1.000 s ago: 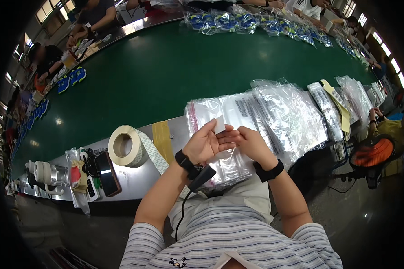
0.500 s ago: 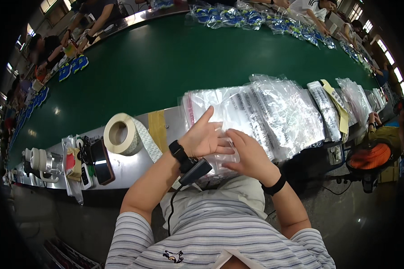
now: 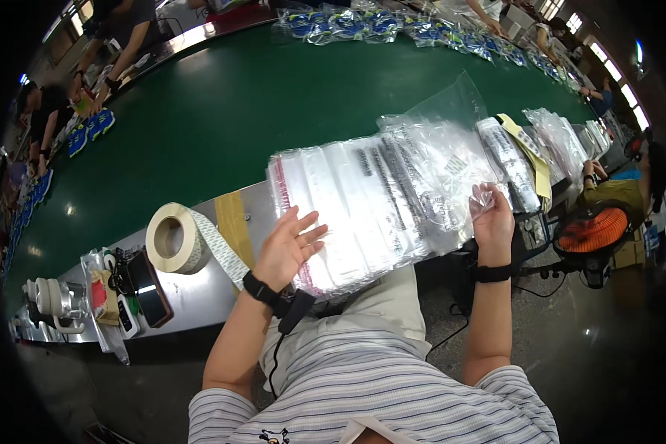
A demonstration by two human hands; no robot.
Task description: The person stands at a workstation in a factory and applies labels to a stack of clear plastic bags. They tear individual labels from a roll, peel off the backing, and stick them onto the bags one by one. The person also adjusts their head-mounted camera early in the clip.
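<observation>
A wide stack of clear plastic bags [image 3: 333,222] with dark printed lines lies overlapped along the near table edge. Beside the stack's left edge, my left hand [image 3: 287,248] is open, fingers spread, and holds nothing. My right hand [image 3: 493,222] is closed at the stack's right end, its fingers pinching the edge of a clear plastic bag [image 3: 455,107]. That bag spreads over the right part of the stack, one corner sticking up toward the green surface. Where it ends among the bags below is hard to make out.
Left of the stack stands a sticker roll [image 3: 172,238], its strip trailing toward my left wrist. Farther left are a phone [image 3: 149,288] and a white-lidded jar [image 3: 59,300]. The green belt [image 3: 237,111] carries blue items in bags; people work across it. An orange fan [image 3: 592,228] stands right.
My hands were close together over the stack's near edge and are now far apart. The right has gone right with a clear bag, the left moved left. The table's things sit farther left in view.
</observation>
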